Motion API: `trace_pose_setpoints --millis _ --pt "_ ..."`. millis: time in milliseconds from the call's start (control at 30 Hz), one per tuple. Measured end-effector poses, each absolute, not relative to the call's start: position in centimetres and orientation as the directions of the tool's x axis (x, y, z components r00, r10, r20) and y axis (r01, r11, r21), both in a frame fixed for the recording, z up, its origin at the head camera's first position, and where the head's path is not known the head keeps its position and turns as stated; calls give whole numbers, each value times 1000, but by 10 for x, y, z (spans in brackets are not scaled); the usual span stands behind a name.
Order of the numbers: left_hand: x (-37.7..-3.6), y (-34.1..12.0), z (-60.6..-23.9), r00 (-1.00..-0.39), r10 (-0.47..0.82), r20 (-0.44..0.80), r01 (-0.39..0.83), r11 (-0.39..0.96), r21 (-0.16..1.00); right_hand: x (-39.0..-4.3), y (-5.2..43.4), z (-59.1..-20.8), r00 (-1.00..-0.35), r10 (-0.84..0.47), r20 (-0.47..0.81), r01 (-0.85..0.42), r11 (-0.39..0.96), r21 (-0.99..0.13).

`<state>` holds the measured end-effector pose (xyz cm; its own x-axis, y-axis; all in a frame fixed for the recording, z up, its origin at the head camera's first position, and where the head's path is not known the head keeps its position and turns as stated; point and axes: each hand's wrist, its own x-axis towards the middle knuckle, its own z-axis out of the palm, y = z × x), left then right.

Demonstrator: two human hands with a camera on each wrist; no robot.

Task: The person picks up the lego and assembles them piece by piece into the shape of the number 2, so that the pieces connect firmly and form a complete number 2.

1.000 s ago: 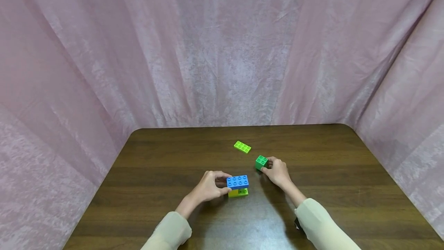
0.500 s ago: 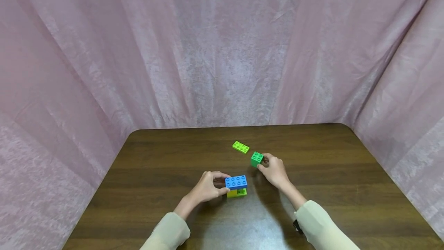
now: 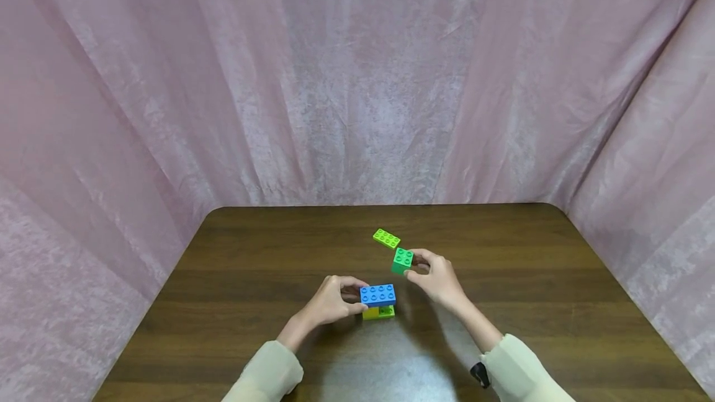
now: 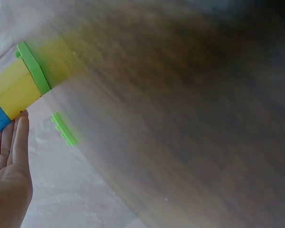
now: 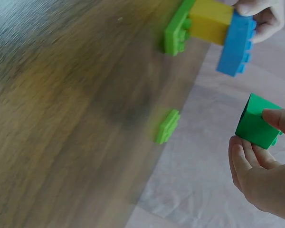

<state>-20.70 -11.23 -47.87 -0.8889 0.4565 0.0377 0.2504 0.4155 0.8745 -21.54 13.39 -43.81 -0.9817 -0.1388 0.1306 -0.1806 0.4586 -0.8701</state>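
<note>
While aloft, green brick (image 3: 402, 260) between hands (image 3: 329, 303) (image 3: 439, 279)

Camera layout: head and two wrists
The head view looks forward and down from farthest off, covering left hand (image 3: 329, 300), right hand (image 3: 440, 279), table (image 3: 251, 253) and curtain (image 3: 357, 79). Each wrist view looks past its own hand at close range, the table edge diagonal. The table fills the left view's right side and the right view's left. Both wrist views share the stack (image 5: 210, 20) and plate (image 5: 167, 126).

Tabletop (image 3: 558, 278) passable along both sides; blue brick (image 3: 377, 295), green block (image 3: 402, 261) and loose lime plate (image 3: 386, 238) obstruct the middle; curtain (image 3: 357, 110) behind.
</note>
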Motion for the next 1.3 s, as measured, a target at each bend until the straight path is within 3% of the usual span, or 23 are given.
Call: trace_pose_setpoints --millis 567,933,1300 --pt "-206 -112 -479 -888 458 40 255 418 872 -194 118 -437 -961 -186 203 -266 440 -858" --pt "-207 -113 -476 -884 466 40 268 435 860 -191 120 -449 -926 -331 182 -315 409 -857" --pt "-206 -112 -475 -880 471 55 280 423 862 -190 121 -452 -916 -369 154 -306 398 -865"
